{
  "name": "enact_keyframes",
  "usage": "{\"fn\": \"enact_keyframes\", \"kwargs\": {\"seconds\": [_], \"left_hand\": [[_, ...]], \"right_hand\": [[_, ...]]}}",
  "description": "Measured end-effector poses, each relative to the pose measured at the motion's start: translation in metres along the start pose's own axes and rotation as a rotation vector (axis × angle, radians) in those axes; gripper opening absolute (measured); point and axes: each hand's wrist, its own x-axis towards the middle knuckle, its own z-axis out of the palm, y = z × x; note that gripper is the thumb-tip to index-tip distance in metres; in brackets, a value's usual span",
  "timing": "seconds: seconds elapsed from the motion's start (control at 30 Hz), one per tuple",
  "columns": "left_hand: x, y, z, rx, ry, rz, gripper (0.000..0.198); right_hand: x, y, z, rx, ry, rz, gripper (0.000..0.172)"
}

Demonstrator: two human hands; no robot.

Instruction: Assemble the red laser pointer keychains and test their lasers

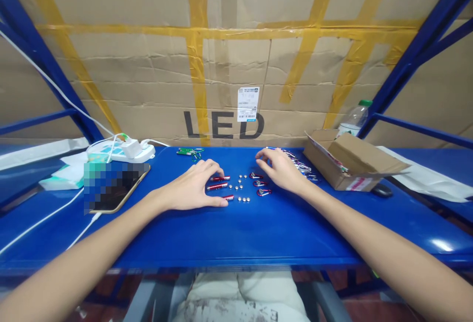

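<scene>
"Three slim red metal tubes [217, 186] lie on the glossy blue tabletop [236, 235]; which way do they point?"

"Sideways: their long axes run roughly left to right, the middle one's right end angled slightly away from the person (the nearest is partly covered, so I go by its visible end)."

"And the left hand [199, 184]?"

"Arched around them, thumb and fingers wide apart. I can't tell whether any fingertip presses."

"What do their right ends face?"

"Small round silver discs [244, 199], then three red loop-shaped metal clips [260, 184]."

"The right hand [281, 168]?"

"Just beside the clips, thumb and forefinger narrowly parted; its underside is hidden, so I can't tell whether it holds anything. Shiny silver metal pieces [303, 168] lie beyond it, near an open brown cardboard box [325, 166]."
</scene>
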Motion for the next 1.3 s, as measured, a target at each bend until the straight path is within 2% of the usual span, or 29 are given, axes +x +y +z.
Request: {"fn": "enact_keyframes", "kwargs": {"seconds": [0.13, 0.27, 0.37, 0.5, 0.67, 0.97, 1.3], "left_hand": [[-0.001, 0.003, -0.001, -0.034, 0.010, 0.039, 0.055], [0.000, 0.002, 0.000, -0.044, 0.093, 0.124, 0.034], [0.000, 0.001, 0.002, -0.027, 0.118, 0.162, 0.028], [-0.001, 0.005, 0.005, -0.057, 0.066, 0.194, 0.025], [-0.003, 0.007, 0.014, -0.005, -0.009, 0.212, 0.029], [-0.001, 0.008, 0.017, -0.043, -0.030, 0.216, 0.020], [0.001, 0.011, 0.016, -0.276, 0.186, 0.092, 0.018]], "right_hand": [[-0.001, -0.002, 0.002, 0.014, 0.002, 0.002, 0.013], [-0.002, -0.008, 0.001, 0.036, 0.010, -0.008, 0.014], [-0.003, -0.012, -0.001, 0.054, 0.027, -0.015, 0.012], [-0.005, -0.021, -0.003, 0.073, 0.024, -0.036, 0.011], [-0.009, -0.030, -0.004, 0.072, -0.043, -0.074, 0.010], [-0.010, -0.031, -0.001, 0.067, -0.060, -0.129, 0.013], [-0.012, -0.035, 0.001, 0.078, -0.089, -0.157, 0.015]]}}
